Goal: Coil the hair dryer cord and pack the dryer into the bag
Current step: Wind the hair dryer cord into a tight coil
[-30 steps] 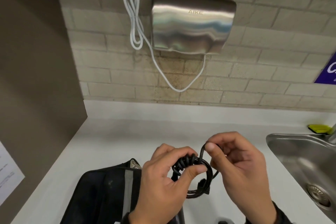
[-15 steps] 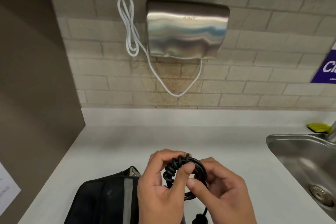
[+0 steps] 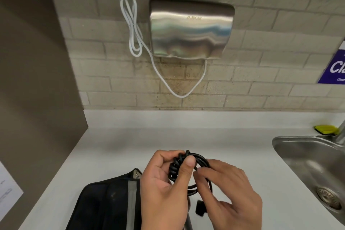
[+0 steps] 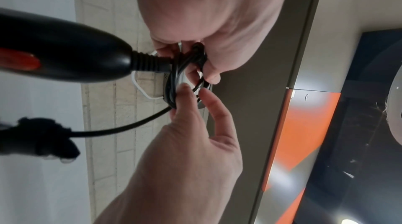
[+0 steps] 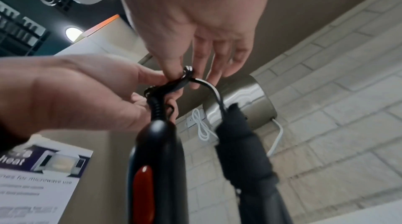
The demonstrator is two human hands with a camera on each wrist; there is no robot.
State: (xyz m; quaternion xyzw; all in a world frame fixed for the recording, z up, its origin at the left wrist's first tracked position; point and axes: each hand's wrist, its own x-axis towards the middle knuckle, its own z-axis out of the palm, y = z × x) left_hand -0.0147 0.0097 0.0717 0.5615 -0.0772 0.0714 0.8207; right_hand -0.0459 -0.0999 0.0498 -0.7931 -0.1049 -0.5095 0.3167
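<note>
My left hand (image 3: 182, 162) grips the black hair dryer cord (image 3: 202, 160), which is wound into a small coil above the counter. The right hand (image 3: 200, 172) pinches a strand at the coil's right side with thumb and forefinger, its other fingers straight. The black plug (image 3: 200, 208) dangles below the coil. In the left wrist view the dryer handle (image 4: 54, 52), black with a red switch, hangs from the cord (image 4: 172, 81). The right wrist view shows the handle (image 5: 156, 159) beside the plug (image 5: 239, 141). A black bag (image 3: 104, 205) with a grey stripe lies on the counter left of my hands.
A steel sink (image 3: 306, 157) is set into the white counter (image 3: 115, 147) on the right, a yellow sponge (image 3: 325, 129) behind it. On the brick wall hang a steel hand dryer (image 3: 190, 30) and its white cable (image 3: 134, 30). A brown panel (image 3: 33, 80) closes the left side.
The right hand brought the cord's free end from above the coil down and round it, and now pinches at the coil's right side. The plug now hangs lower.
</note>
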